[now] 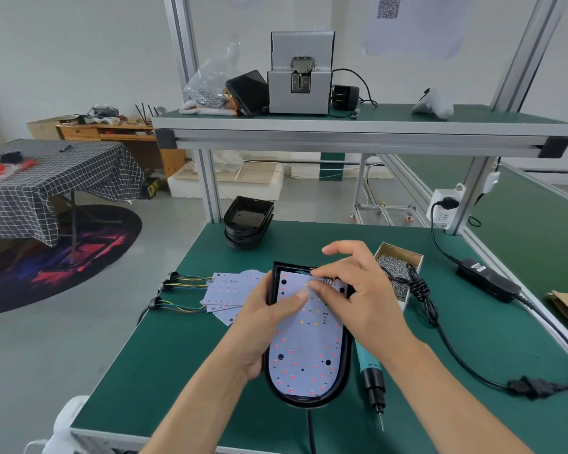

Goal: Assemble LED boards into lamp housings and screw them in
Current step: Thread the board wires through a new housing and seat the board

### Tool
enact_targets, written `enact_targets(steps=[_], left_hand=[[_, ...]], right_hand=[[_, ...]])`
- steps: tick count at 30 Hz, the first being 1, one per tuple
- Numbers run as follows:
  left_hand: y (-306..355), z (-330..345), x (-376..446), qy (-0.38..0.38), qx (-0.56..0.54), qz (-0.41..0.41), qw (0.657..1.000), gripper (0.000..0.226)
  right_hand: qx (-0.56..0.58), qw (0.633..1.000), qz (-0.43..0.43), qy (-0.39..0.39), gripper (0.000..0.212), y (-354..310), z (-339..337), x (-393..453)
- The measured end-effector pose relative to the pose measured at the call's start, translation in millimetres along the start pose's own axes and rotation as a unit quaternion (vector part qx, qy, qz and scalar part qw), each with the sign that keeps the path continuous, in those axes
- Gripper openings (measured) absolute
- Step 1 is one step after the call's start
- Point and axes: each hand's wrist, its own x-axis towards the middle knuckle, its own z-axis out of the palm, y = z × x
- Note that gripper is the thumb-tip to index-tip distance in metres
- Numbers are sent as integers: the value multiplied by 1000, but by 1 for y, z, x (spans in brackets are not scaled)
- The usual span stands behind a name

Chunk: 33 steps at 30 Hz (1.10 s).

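Note:
A black lamp housing point(309, 399) lies lengthwise on the green bench point(184, 348), with a white LED board point(305, 352) dotted with red and orange LEDs sitting inside it. My left hand point(263, 322) grips the housing's left edge, thumb lying on the board. My right hand point(358, 290) pinches the wires at the board's far end, its other fingers spread above. A teal and black electric screwdriver point(373, 381) lies just right of the housing, tip toward me.
Loose LED boards point(230, 291) with wired leads lie left of the housing. Empty black housings point(248, 221) are stacked at the back. An open box of screws point(395, 270) sits at right, a black cable and power adapter point(487, 280) beyond it. An upper shelf holds a screw feeder point(299, 73).

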Motion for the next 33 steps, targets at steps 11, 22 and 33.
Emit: enact_targets(steps=[11,22,33], left_hand=[[-1,7,-2,51,44,25,997,23],[-12,5,-7,37,57,67,995,30],[-10,-3,-11,-2,81,64,995,29]], right_hand=[[-153,979,-121,54,16,10,1,-14],[95,980,171,44,17,-16,3,-2],[258,897,306,-186,10,-8,-15,21]])
